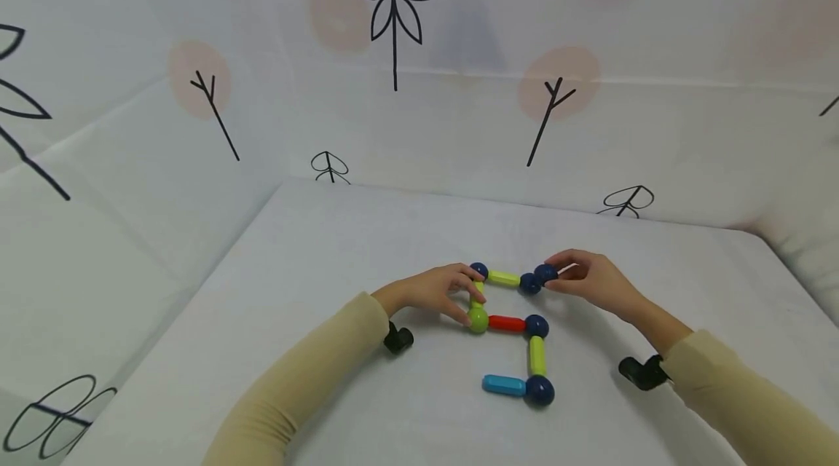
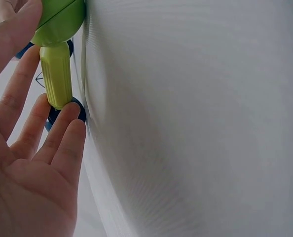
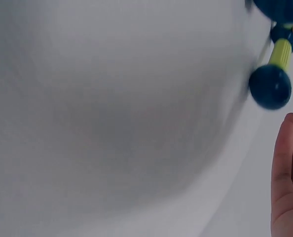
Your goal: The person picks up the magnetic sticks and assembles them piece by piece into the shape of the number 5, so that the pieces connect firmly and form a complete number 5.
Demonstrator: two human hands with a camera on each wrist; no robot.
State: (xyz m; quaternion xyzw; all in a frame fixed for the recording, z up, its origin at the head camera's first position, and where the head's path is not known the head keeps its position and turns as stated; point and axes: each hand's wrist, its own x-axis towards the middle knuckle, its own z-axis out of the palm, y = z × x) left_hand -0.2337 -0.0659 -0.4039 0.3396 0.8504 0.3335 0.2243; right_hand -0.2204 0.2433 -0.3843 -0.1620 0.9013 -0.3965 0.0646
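Observation:
My right hand pinches a dark blue ball between thumb and fingers, close against another dark blue ball at the end of a yellow-green stick. On the left, my left hand holds the side of the shape: its thumb is at a green ball, its fingers along a ribbed yellow-green stick. The fingertips reach a dark blue corner ball. From the green ball a red stick runs right to a dark blue ball.
Nearer me, another yellow-green stick leads down to a dark blue ball with a light blue stick pointing left. Everything lies on a white-covered table. A white patterned cloth rises behind it.

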